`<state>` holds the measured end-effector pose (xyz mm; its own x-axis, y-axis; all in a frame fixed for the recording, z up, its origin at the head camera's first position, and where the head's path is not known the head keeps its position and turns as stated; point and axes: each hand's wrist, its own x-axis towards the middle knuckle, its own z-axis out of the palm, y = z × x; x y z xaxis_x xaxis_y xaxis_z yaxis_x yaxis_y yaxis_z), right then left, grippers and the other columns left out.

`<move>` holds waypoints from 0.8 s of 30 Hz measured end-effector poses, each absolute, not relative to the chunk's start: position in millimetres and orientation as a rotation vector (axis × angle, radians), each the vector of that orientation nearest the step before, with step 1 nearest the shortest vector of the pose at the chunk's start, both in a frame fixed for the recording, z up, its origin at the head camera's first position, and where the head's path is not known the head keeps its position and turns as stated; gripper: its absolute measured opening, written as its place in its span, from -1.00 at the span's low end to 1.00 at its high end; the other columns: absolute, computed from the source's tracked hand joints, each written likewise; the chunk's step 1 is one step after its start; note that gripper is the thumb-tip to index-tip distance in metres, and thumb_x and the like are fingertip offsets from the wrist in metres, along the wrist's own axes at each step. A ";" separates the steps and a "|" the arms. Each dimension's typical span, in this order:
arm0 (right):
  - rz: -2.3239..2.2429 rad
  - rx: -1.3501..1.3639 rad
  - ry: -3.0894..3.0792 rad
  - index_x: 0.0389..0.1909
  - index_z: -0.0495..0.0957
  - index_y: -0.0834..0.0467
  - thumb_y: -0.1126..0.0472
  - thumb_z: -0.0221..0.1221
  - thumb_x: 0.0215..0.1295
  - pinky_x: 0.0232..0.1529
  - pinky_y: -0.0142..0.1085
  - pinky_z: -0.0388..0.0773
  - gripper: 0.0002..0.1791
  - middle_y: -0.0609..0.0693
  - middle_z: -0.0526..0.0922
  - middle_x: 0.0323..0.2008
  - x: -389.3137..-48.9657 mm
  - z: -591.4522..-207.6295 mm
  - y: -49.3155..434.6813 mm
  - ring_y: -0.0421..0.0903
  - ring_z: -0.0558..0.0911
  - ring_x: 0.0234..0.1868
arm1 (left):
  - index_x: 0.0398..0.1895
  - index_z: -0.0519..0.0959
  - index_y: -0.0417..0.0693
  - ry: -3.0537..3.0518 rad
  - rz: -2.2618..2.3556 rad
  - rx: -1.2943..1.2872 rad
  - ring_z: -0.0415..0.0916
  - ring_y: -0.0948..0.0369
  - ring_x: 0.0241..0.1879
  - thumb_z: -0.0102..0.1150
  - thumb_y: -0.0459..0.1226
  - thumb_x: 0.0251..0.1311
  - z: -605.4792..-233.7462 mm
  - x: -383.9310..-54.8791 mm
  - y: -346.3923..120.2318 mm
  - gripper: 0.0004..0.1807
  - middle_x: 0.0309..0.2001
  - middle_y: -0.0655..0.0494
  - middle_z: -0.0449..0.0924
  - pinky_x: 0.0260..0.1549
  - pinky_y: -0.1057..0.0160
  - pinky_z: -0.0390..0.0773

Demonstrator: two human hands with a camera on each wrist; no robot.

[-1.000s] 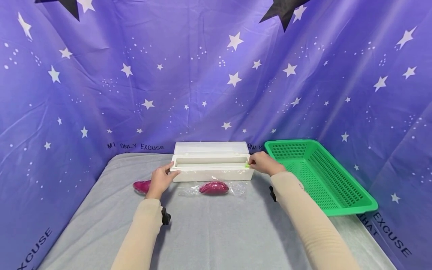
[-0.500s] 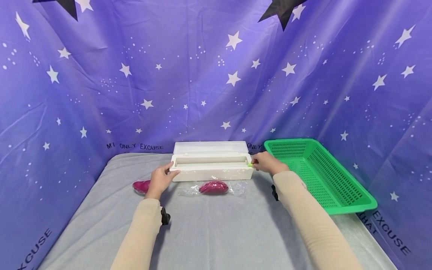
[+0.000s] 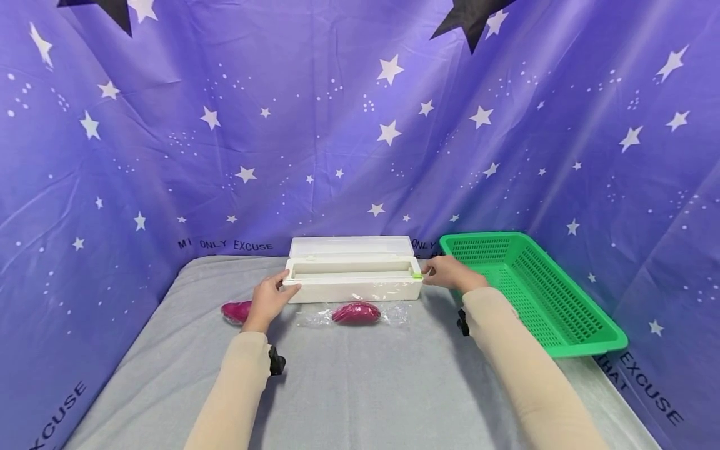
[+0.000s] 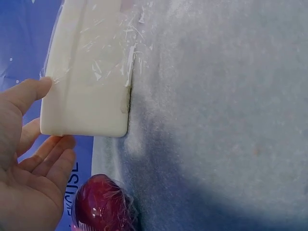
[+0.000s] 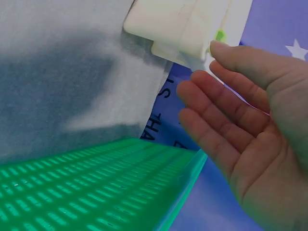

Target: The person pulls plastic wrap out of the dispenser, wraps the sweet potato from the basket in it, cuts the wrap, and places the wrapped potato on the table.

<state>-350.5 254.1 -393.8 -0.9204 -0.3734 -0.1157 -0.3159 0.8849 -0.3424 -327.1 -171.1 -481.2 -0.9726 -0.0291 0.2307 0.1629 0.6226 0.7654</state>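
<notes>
A white cling film dispenser (image 3: 354, 290) lies lengthwise at the back of the table, its clear lid (image 3: 351, 246) standing raised. My left hand (image 3: 267, 302) grips its left end, thumb on the film-covered top edge and fingers at the end face. At the right end, a green slider cutter (image 3: 417, 275) sits on the edge. My right hand (image 3: 450, 273) is beside that end, fingers loosely bent; its thumb tip is close to the slider, and contact is unclear. Clear film hangs over the dispenser's front. Before it lies a magenta oblong thing (image 3: 357, 313) in clear film.
Another wrapped magenta oblong (image 3: 235, 310) lies left, partly behind my left hand. A green slotted basket (image 3: 554, 294) stands at the right, near my right forearm. Grey cloth (image 3: 360, 387) covers the table. A purple star-printed curtain (image 3: 315, 150) encloses the back and sides.
The green slider has moved slightly right to the dispenser's end. My right hand has shifted right, from holding the slider to beside the end. My left hand stays put.
</notes>
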 end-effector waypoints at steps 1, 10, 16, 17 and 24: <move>-0.486 -0.530 2.874 0.07 0.60 0.34 0.24 0.25 0.34 0.03 0.01 0.58 -0.65 0.23 0.67 -0.03 -349.7 -393.5 254.3 0.17 0.64 0.01 | 0.34 0.44 -0.29 -2.625 -1.277 -0.116 0.48 -0.18 0.16 0.35 -0.12 0.26 -481.0 -327.4 -171.2 -0.33 0.20 -0.34 0.51 0.16 -0.09 0.45; -0.534 -0.588 2.927 0.05 0.62 0.32 0.23 0.25 0.35 -0.01 -0.04 0.60 -0.68 0.15 0.71 -0.13 -342.3 -393.9 249.4 0.09 0.67 -0.08 | 0.38 0.36 -0.32 -2.623 -1.310 -0.133 0.32 -0.22 0.26 0.29 -0.14 0.26 -476.4 -321.9 -171.8 -0.30 0.27 -0.42 0.33 0.24 -0.18 0.32; -0.609 -0.700 2.963 -0.01 0.63 0.33 0.26 0.27 0.33 -0.08 -0.09 0.62 -0.71 0.09 0.72 -0.22 -334.7 -397.1 240.8 0.02 0.68 -0.17 | 0.23 0.54 -0.17 -2.450 -1.336 -0.175 0.37 -0.12 0.16 0.35 -0.22 0.21 -473.4 -312.4 -162.8 -0.48 0.18 -0.28 0.39 0.14 -0.13 0.34; -0.624 -0.724 2.968 -0.02 0.63 0.33 0.27 0.27 0.32 -0.09 -0.09 0.62 -0.72 0.08 0.72 -0.23 -333.2 -398.2 239.5 0.02 0.68 -0.17 | 0.19 0.57 -0.17 -2.417 -1.338 -0.197 0.39 -0.11 0.12 0.36 -0.24 0.19 -473.3 -310.6 -160.7 -0.51 0.14 -0.26 0.43 0.10 -0.12 0.36; -0.723 -0.849 2.964 -0.07 0.64 0.34 0.29 0.28 0.32 -0.16 -0.17 0.64 -0.76 0.04 0.71 -0.29 -325.6 -410.5 225.8 -0.03 0.68 -0.23 | 0.06 0.64 -0.16 -2.376 -1.272 -0.378 0.52 -0.06 -0.02 0.38 -0.32 0.16 -476.5 -302.7 -147.2 -0.63 -0.02 -0.14 0.57 0.00 -0.07 0.45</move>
